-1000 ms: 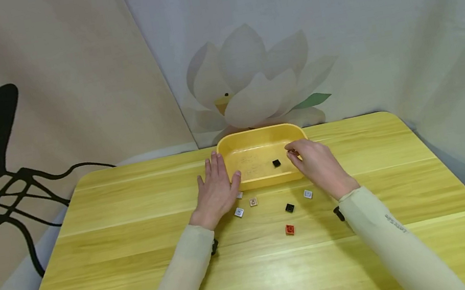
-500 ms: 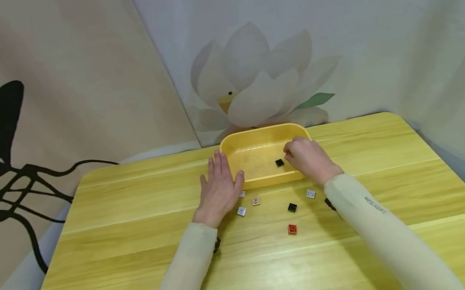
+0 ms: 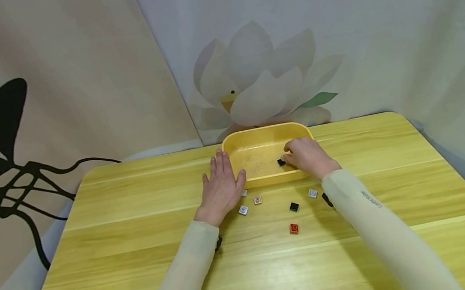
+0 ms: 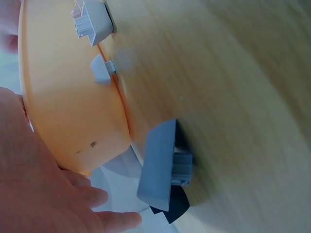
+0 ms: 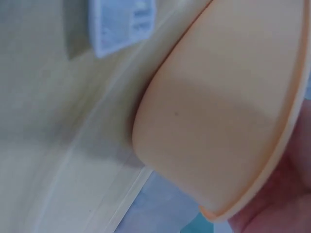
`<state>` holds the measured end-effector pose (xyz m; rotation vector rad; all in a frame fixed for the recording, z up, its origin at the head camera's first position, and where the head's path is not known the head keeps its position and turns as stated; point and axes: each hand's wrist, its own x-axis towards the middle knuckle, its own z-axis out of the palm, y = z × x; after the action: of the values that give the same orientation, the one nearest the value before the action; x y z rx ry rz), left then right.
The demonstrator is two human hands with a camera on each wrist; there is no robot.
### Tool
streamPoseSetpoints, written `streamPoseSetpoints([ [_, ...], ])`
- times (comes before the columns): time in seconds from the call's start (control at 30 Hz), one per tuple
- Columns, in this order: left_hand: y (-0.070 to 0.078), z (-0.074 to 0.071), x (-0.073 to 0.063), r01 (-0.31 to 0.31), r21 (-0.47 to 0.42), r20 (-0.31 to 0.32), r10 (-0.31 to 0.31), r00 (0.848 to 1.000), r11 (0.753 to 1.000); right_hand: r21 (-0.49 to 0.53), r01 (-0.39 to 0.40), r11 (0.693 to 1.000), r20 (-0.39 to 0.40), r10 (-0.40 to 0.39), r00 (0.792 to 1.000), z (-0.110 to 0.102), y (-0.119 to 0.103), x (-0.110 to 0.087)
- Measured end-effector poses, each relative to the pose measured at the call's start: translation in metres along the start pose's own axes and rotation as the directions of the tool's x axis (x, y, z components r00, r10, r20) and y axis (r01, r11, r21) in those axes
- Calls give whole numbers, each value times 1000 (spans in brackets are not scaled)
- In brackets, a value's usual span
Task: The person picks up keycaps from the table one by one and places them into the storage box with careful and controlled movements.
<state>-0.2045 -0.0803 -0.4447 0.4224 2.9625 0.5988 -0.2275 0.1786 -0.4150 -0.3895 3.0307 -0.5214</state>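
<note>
My left hand (image 3: 220,188) lies with fingers straight against the left side of a yellow plastic tray (image 3: 262,181); in the left wrist view its fingers run along the tray's outer wall. My right hand (image 3: 308,156) reaches over the tray's right front side, fingers curled down inside. Its thumb and fingertips are right at a black keycap (image 3: 281,162) on the tray floor, partly covering it. Whether they pinch anything I cannot tell. In the right wrist view, the tray wall (image 5: 214,116) hides the fingertips.
In front of the tray lie loose keycaps: a red one (image 3: 294,228), a black one (image 3: 294,206), a beige one (image 3: 258,200) and several white ones, one (image 3: 312,193) near the right wrist. The wooden table (image 3: 255,275) ends at a patterned cloth (image 3: 109,83) behind.
My right hand has lowered and shifted left inside the tray, bringing its fingertips to the black keycap. The left hand stays at the tray's side. The head view has shifted slightly.
</note>
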Motion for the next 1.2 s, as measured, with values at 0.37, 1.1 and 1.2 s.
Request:
streamPoseSetpoints([
  [0.37,1,-3,-1,9,-13,13,-8,1000,1000,-47,113,992,-167,-120,979,-2,-15,-49],
  [1.1,2,0,-1,-9,9,3,9,1000,1000,-119,550,827,98,-542,835,23,-41,-125],
  [1.2,2,-1,-1,-9,13,2,9,1000,1000,-130,566,814,132,-551,824,26,-43,-129],
])
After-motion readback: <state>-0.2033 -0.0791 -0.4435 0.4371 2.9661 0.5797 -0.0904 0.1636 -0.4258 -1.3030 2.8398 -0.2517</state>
